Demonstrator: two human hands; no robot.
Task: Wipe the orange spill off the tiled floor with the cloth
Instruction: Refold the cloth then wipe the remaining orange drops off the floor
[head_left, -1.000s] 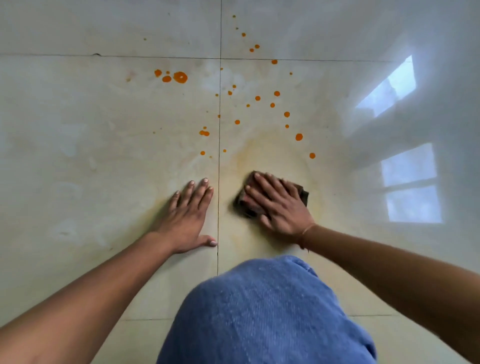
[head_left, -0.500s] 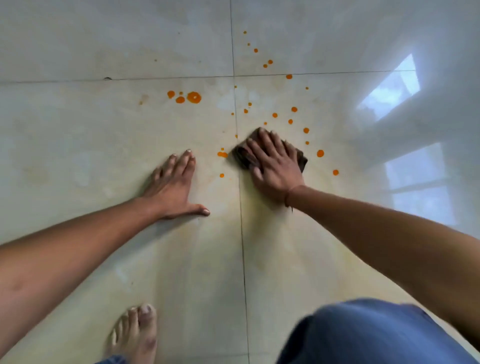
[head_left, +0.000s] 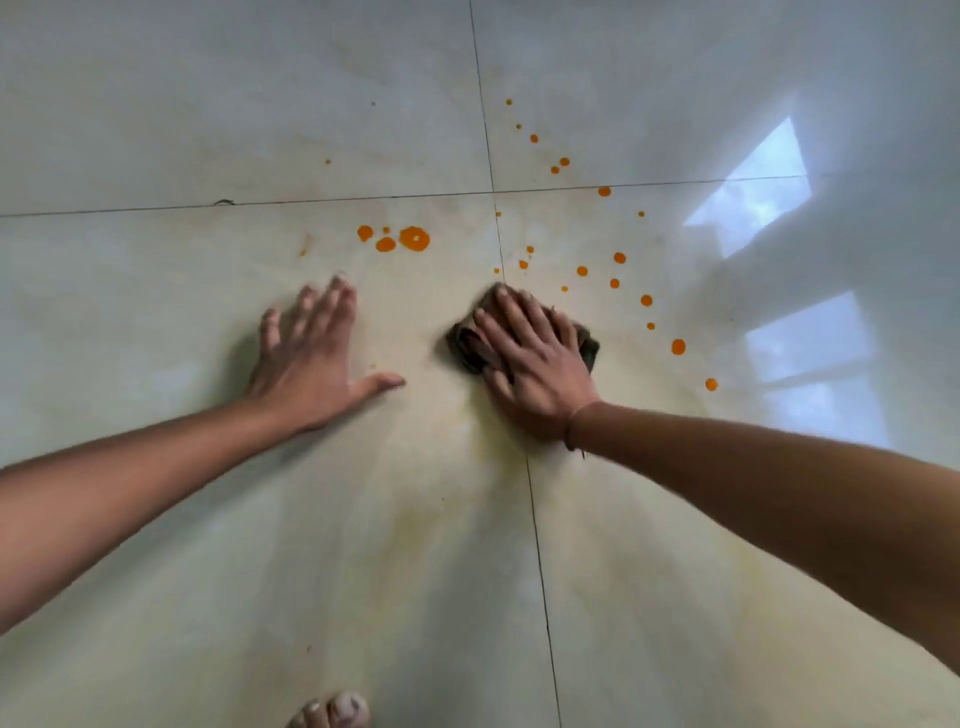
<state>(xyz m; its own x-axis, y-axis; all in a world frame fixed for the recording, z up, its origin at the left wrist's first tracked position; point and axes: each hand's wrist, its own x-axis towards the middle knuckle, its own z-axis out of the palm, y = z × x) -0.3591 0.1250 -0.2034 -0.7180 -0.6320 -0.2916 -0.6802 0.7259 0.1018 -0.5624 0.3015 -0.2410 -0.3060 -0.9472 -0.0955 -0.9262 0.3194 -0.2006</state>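
My right hand (head_left: 535, 364) presses flat on a dark brown cloth (head_left: 467, 345) on the glossy cream tiled floor (head_left: 156, 312), right on the vertical grout line. Orange spill drops lie beyond it: a cluster of larger blobs (head_left: 414, 238) to the upper left of the cloth and several small dots (head_left: 618, 258) scattered to the upper right. A faint yellowish smear covers the tiles under and behind the cloth. My left hand (head_left: 306, 364) rests on the floor left of the cloth, fingers spread, holding nothing.
Grout lines cross just above my hands (head_left: 493, 192). Bright window reflections (head_left: 753, 192) shine on the tiles at the right. Toes of a bare foot (head_left: 332, 712) show at the bottom edge.
The cloth and my right hand slid forward over the drops near the grout line, which are gone now. My left hand shifted forward too. The blue-clad knee has left the view.
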